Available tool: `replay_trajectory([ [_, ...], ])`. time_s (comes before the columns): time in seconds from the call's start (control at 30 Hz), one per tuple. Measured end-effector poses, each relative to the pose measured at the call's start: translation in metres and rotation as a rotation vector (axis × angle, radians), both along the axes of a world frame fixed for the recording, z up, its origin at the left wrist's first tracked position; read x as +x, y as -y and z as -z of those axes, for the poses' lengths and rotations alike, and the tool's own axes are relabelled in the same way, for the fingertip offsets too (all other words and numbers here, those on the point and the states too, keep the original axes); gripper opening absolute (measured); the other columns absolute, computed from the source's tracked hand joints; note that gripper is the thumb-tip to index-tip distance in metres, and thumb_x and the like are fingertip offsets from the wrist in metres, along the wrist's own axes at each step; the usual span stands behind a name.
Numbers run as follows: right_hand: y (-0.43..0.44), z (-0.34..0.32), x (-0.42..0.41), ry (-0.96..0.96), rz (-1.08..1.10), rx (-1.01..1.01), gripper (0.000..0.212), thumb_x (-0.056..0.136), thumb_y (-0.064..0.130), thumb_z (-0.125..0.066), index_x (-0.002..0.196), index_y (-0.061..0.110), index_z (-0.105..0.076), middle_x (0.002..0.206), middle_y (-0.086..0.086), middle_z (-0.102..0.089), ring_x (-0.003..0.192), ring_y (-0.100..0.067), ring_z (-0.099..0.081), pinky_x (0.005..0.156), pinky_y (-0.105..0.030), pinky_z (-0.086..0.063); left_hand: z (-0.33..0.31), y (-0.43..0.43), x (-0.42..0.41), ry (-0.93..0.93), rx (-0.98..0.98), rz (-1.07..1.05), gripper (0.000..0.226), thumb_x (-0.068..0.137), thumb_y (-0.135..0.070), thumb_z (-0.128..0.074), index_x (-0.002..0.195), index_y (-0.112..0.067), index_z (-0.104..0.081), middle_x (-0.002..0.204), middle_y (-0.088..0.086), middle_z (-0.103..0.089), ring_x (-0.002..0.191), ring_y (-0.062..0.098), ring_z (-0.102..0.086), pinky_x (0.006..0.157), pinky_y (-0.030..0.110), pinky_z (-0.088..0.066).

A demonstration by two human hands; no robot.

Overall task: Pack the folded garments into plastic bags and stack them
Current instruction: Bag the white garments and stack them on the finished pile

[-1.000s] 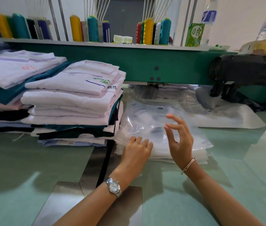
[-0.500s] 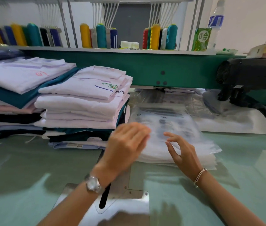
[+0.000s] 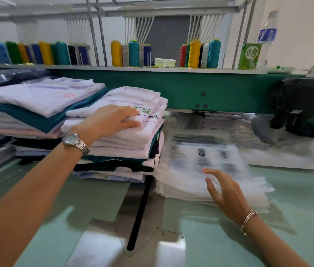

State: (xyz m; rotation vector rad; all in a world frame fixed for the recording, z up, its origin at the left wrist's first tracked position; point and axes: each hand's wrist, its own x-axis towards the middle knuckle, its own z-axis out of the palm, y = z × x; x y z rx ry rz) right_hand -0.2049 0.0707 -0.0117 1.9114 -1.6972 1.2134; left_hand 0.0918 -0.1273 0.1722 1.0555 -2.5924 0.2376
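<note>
A person's left hand [image 3: 112, 119] is lying flat, fingers straight, on top of the folded garments [image 3: 133, 139] stacked beneath it. The right hand [image 3: 227, 191], fingers spread and gripping nothing, is reaching over the plastic bags [image 3: 200, 151] piled under it, just beside the garments.

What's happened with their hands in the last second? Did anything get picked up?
The left hand left the plastic bags and swung up and left onto the top white shirt, lying flat on it. The right hand dropped from a raised pinch to the top bag, now spread open. Nothing was lifted or shifted.
</note>
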Motion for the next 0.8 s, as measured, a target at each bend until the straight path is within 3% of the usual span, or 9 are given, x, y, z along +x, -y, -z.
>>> replay_trajectory([
  [0.1,-0.001,-0.002,0.0,-0.047,-0.004,-0.015,0.025,0.089,0.019,-0.057,0.109,0.007,-0.066,0.11,-0.003,-0.07,0.102,-0.025,-0.065,0.094,-0.03,-0.043,0.009,-0.003,-0.004,-0.044,-0.239,-0.015,0.051,0.101,-0.052,-0.027,0.115,-0.018,-0.063,0.106,0.006,-0.069,0.097,0.03,-0.064,0.078,0.043,-0.051],
  [0.2,-0.001,-0.006,0.0,-0.118,-0.021,-0.052,0.032,0.088,0.028,-0.051,0.108,0.007,-0.064,0.112,0.0,-0.069,0.106,-0.013,-0.06,0.107,-0.036,-0.035,0.019,-0.008,-0.012,-0.226,-0.342,-0.037,0.046,0.105,-0.04,-0.027,0.077,-0.013,-0.052,0.064,0.004,-0.056,0.061,0.031,-0.058,0.058,0.04,-0.047],
  [0.37,-0.001,-0.022,0.01,-0.017,-0.019,-0.124,0.034,0.089,0.029,-0.048,0.11,0.008,-0.064,0.121,0.002,-0.065,0.11,-0.014,-0.061,0.106,-0.041,-0.037,0.005,-0.01,-0.022,-0.597,-0.234,-0.07,0.052,0.106,-0.034,-0.034,0.06,-0.012,-0.042,0.05,0.001,-0.039,0.05,0.025,-0.044,0.054,0.038,-0.04],
  [0.47,0.002,-0.045,0.021,0.185,0.002,-0.112,0.038,0.091,0.032,-0.044,0.116,0.011,-0.064,0.119,0.004,-0.066,0.109,-0.015,-0.061,0.098,-0.039,-0.045,-0.01,-0.02,-0.024,-0.807,-0.179,-0.025,0.054,0.105,-0.037,-0.037,0.057,-0.012,-0.043,0.05,0.001,-0.039,0.048,0.018,-0.042,0.052,0.029,-0.038],
  [0.53,0.005,-0.061,0.03,0.379,-0.057,-0.089,0.032,0.094,0.029,-0.044,0.119,0.016,-0.061,0.115,0.007,-0.067,0.107,-0.009,-0.062,0.093,-0.035,-0.049,-0.019,-0.035,-0.028,-0.842,-0.204,-0.016,0.054,0.105,-0.039,-0.038,0.054,-0.019,-0.039,0.048,-0.004,-0.038,0.046,0.008,-0.04,0.05,0.021,-0.03],
  [0.63,0.013,-0.087,0.048,0.698,-0.22,0.034,0.028,0.101,0.026,-0.039,0.125,0.021,-0.054,0.107,0.005,-0.071,0.099,-0.008,-0.067,0.087,-0.032,-0.052,-0.021,-0.069,-0.038,-0.794,-0.278,-0.014,0.054,0.106,-0.038,-0.036,0.053,-0.025,-0.035,0.046,-0.007,-0.035,0.043,0.006,-0.038,0.047,0.023,-0.027],
  [0.73,0.025,-0.115,0.063,1.093,-0.402,0.235,0.026,0.104,0.036,-0.034,0.126,0.028,-0.045,0.106,-0.008,-0.072,0.092,-0.024,-0.072,0.086,-0.041,-0.056,-0.013,-0.108,-0.049,-0.723,-0.317,-0.017,0.054,0.106,-0.037,-0.034,0.055,-0.022,-0.033,0.046,-0.006,-0.032,0.043,0.016,-0.04,0.047,0.03,-0.035],
  [0.8,0.031,-0.131,0.069,1.314,-0.497,0.349,0.023,0.102,0.046,-0.033,0.115,0.029,-0.042,0.107,-0.016,-0.071,0.091,-0.034,-0.071,0.077,-0.044,-0.059,-0.005,-0.131,-0.055,-0.671,-0.382,-0.022,0.052,0.107,-0.036,-0.035,0.057,-0.019,-0.036,0.046,-0.004,-0.032,0.043,0.022,-0.041,0.047,0.032,-0.038],
])
